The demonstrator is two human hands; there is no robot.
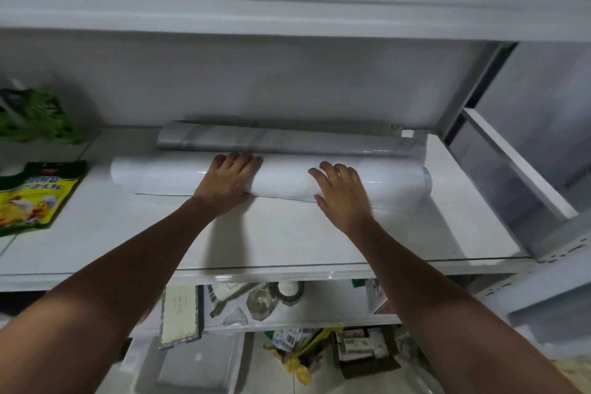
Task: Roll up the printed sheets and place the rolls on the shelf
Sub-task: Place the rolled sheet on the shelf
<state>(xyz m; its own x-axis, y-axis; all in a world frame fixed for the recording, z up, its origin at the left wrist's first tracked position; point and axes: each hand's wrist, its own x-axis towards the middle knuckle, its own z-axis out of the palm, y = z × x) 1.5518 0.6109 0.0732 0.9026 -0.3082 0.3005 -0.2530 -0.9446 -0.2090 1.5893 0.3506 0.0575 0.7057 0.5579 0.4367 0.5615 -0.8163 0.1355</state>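
Head view. A white roll of printed sheet (271, 184) lies lengthwise across the centre of the frame on the white shelf (287, 233), its loose edge trailing toward the viewer. The left hand (228, 182) and right hand (340, 192) press flat on the roll's top, fingers spread, each grip open and closing on nothing. Just behind, touching or nearly so, lies a grey roll (287, 139) against the shelf's back wall. At centre left, a yellow-green printed packet (35, 197) lies flat; above it, a green bag (35, 118). Lower tiers at the bottom hold blurred clutter.
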